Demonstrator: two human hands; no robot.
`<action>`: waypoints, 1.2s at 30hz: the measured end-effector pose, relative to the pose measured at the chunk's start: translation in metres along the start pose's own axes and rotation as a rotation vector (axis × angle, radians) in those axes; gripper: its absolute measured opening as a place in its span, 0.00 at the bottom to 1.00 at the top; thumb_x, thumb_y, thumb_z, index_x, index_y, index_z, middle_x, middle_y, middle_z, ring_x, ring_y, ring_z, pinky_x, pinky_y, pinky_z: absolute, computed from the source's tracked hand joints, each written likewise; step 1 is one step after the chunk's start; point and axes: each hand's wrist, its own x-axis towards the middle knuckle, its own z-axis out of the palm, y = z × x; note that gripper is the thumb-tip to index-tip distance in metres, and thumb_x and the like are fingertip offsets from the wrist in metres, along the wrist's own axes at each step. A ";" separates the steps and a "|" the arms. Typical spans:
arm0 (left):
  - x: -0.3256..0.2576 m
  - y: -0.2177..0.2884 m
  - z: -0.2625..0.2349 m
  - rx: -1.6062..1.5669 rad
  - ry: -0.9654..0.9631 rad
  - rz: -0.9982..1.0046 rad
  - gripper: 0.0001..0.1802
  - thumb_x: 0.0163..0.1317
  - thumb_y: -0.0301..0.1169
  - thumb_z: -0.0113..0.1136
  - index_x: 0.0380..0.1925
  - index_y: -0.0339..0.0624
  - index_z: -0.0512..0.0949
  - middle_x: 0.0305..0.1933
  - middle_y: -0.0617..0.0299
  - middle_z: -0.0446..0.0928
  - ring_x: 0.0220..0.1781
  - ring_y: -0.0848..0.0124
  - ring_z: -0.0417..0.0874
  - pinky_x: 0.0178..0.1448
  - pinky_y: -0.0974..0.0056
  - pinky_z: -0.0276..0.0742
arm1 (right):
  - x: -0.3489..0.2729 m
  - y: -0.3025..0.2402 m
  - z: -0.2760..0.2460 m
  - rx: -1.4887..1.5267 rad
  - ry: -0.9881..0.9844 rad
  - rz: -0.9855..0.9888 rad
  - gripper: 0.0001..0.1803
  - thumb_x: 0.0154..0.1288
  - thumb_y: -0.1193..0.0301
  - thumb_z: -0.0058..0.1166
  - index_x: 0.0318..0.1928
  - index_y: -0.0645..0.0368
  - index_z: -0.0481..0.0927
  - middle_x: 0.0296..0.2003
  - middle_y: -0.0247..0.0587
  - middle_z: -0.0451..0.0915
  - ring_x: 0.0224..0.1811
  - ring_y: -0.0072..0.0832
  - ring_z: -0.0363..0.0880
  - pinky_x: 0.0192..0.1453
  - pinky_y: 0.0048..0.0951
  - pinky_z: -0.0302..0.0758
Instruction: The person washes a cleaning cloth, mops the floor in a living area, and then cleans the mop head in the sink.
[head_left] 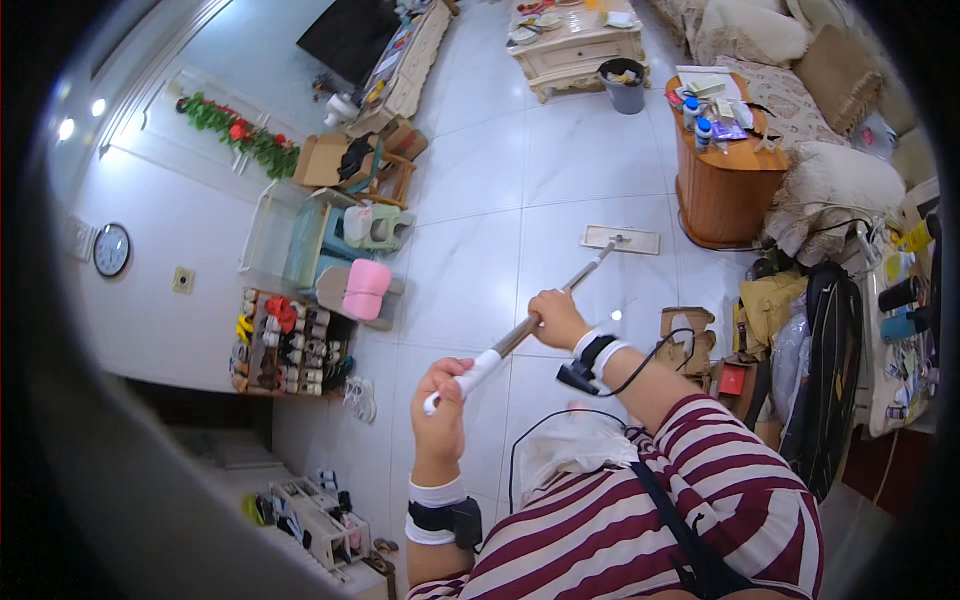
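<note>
A flat mop (520,330) slants away from me over the white tiled floor. Its pale rectangular head (640,241) rests on the tiles ahead, a little right of centre. Near the white top end of the handle, my left hand (441,395) is closed round the grip. Farther down, my right hand (556,318) wraps round the metal-coloured pole. Both wrists wear white bands with black devices strapped on, and a black cable runs from the right one.
A wooden cabinet (722,180) with bottles on top stands right of the mop head. Beyond are a dark bin (624,92) and a cream table (585,58). Pink and other stools (367,290), a shoe rack (290,345) and white shoes (360,398) line the left. Cardboard (685,335) lies at right.
</note>
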 end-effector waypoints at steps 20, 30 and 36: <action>0.267 -0.003 0.027 0.037 -0.596 0.095 0.24 0.46 0.46 0.69 0.25 0.48 0.63 0.40 0.60 0.71 0.53 0.65 0.70 0.65 0.55 0.54 | 0.203 0.117 -0.081 0.067 -0.135 0.043 0.10 0.43 0.67 0.58 0.20 0.59 0.72 0.20 0.50 0.74 0.25 0.48 0.73 0.29 0.40 0.69; 0.388 -0.004 0.083 -0.011 -0.573 0.319 0.12 0.54 0.36 0.60 0.27 0.40 0.72 0.21 0.66 0.68 0.27 0.71 0.68 0.50 0.55 0.65 | 0.296 0.168 -0.134 0.164 -0.217 0.060 0.13 0.40 0.66 0.63 0.20 0.59 0.73 0.19 0.49 0.75 0.22 0.43 0.73 0.27 0.36 0.68; 0.449 -0.029 0.115 -0.020 -0.251 0.378 0.12 0.61 0.34 0.53 0.21 0.44 0.66 0.21 0.65 0.66 0.28 0.71 0.68 0.52 0.55 0.64 | 0.367 0.230 -0.144 0.073 -0.102 -0.145 0.05 0.40 0.73 0.50 0.15 0.59 0.71 0.17 0.50 0.73 0.22 0.48 0.71 0.27 0.40 0.68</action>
